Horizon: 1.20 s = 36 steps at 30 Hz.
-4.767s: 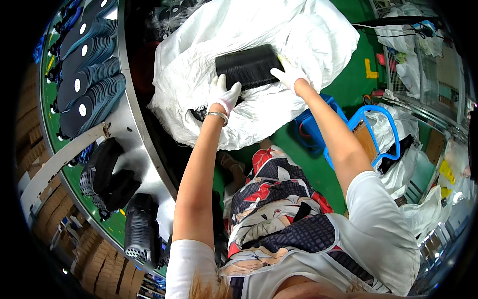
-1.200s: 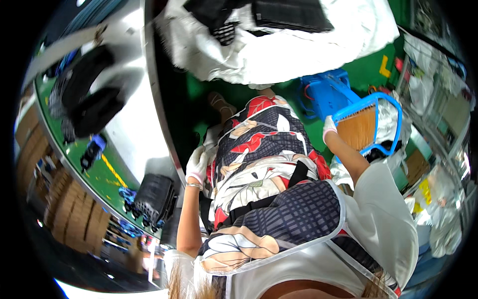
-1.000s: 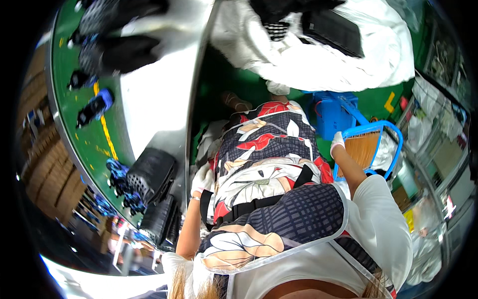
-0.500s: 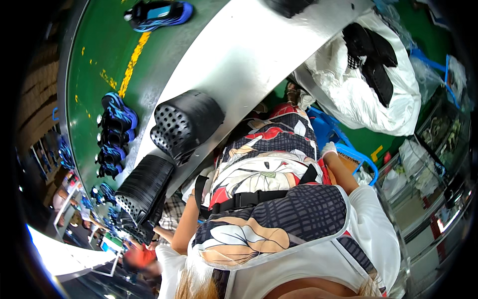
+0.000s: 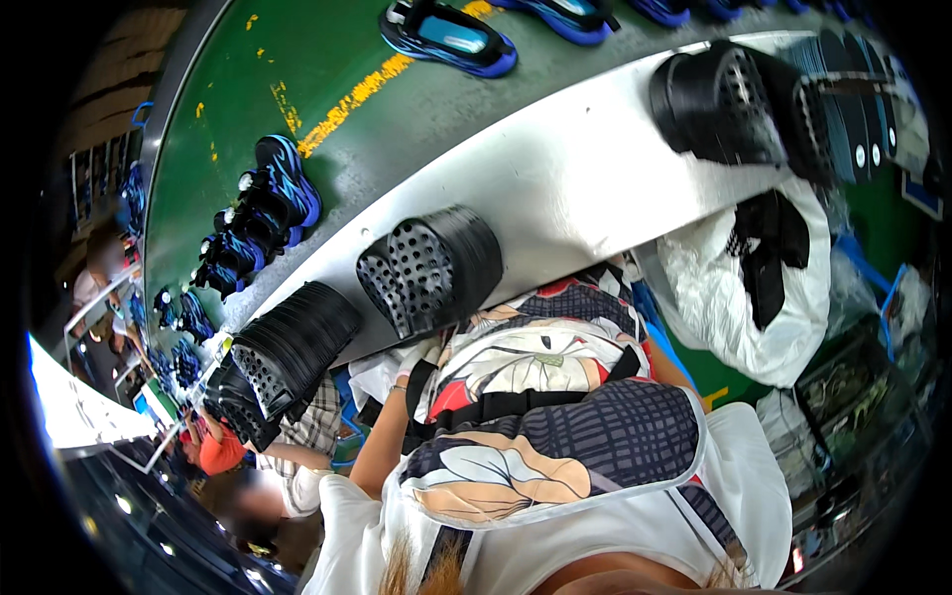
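Note:
My left hand (image 5: 418, 357), partly showing in a pale glove, is low beside my flower-patterned apron (image 5: 535, 357), next to the metal ledge's near edge. Its fingers are hidden. My right forearm (image 5: 671, 363) goes down behind the apron's right side, and the hand itself is hidden. Nearest my left hand on the metal ledge (image 5: 585, 149) stands a stack of black shoe-sole-shaped pieces (image 5: 431, 268), with round holes in the end face. Farther left a second black stack (image 5: 293, 347) leans along the ledge.
Black-and-blue sneakers (image 5: 451, 40) sit on the green belt (image 5: 367, 119) beyond the ledge. Farther right stand more black stacks (image 5: 724, 109) and blue-grey flat pieces (image 5: 843, 109). A white sack (image 5: 704, 297) holds black pieces. Another person in a red top (image 5: 220, 451) is at left.
The view has shifted, bringing the black stacks at the ledge's right end into sight. My right hand, visible at the apron's side before, is now hidden.

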Tool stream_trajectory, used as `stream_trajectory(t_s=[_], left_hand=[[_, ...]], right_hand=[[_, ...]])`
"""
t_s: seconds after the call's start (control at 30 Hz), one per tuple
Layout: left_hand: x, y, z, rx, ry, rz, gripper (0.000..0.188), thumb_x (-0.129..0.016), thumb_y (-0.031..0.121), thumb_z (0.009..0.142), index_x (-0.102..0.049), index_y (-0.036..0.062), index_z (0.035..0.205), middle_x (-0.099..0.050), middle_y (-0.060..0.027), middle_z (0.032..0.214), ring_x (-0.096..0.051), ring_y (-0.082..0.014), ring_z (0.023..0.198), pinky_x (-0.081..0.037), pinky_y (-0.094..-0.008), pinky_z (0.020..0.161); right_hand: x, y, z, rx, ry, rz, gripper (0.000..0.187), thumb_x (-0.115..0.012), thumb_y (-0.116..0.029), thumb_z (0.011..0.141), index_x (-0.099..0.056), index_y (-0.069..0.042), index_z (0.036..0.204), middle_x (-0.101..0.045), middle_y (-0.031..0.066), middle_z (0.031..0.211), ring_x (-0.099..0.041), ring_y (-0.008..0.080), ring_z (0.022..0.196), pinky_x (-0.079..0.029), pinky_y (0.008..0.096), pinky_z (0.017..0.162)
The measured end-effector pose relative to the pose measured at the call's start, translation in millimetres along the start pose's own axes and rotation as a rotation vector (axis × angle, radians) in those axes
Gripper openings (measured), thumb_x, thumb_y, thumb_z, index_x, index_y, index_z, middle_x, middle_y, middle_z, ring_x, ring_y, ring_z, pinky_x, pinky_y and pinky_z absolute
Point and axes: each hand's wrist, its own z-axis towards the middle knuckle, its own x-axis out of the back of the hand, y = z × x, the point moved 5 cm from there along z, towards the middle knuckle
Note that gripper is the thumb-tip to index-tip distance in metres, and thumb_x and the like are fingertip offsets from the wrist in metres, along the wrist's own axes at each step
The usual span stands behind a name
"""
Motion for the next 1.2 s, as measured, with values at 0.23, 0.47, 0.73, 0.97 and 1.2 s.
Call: stream_trajectory(t_s=[0.23,0.47,0.73,0.97,1.2], left_hand=[[15.0,72.6,-19.3,0.092,-0.017,-0.038,0.039,-0.048,0.03,0.092,-0.06,0.0017,0.116,-0.062,-0.0212,0.115,-0.056,-0.0342,0.111,-0.042,-0.0372,0.095],[27.7,63.0,-40.7,0.174,-0.025,-0.121,0.036,-0.048,0.029,0.092,-0.061,0.0015,0.112,-0.062,-0.0214,0.112,-0.057,-0.0351,0.108,-0.043,-0.0383,0.093],[19.0,53.0,-56.1,0.21,-0.017,-0.194,0.034,-0.048,0.028,0.091,-0.062,0.0013,0.107,-0.062,-0.0217,0.108,-0.057,-0.0362,0.104,-0.043,-0.0396,0.091],[13.2,60.4,-40.7,0.18,-0.034,-0.191,0.032,-0.048,0.027,0.091,-0.063,0.0011,0.103,-0.063,-0.0219,0.105,-0.057,-0.0371,0.101,-0.044,-0.0407,0.089],[6.0,69.8,-39.0,0.157,-0.025,-0.184,0.031,-0.049,0.026,0.09,-0.064,0.0008,0.099,-0.063,-0.0221,0.102,-0.058,-0.0381,0.098,-0.044,-0.0418,0.087]], right_hand=[[151.3,29.9,-87.6,-0.057,0.049,0.103,0.024,-0.053,-0.024,0.088,-0.071,-0.018,0.103,-0.067,0.0054,0.11,-0.06,0.0237,0.105,-0.044,0.0374,0.084],[219.0,8.8,-113.2,-0.086,-0.017,0.045,0.023,-0.052,-0.023,0.088,-0.07,-0.017,0.102,-0.066,0.0072,0.107,-0.06,0.0257,0.103,-0.044,0.0385,0.083],[197.3,-14.8,-104.6,-0.097,-0.124,-0.106,0.023,-0.051,-0.022,0.089,-0.07,-0.015,0.1,-0.066,0.0094,0.105,-0.06,0.0279,0.101,-0.045,0.0399,0.083],[173.0,-31.0,-83.4,-0.108,-0.148,-0.157,0.023,-0.049,-0.021,0.089,-0.069,-0.013,0.098,-0.066,0.0113,0.103,-0.06,0.0299,0.099,-0.045,0.041,0.082],[157.7,-41.0,-70.1,-0.089,-0.146,-0.199,0.023,-0.048,-0.021,0.09,-0.069,-0.011,0.097,-0.065,0.0132,0.101,-0.06,0.0319,0.097,-0.046,0.0422,0.082]])
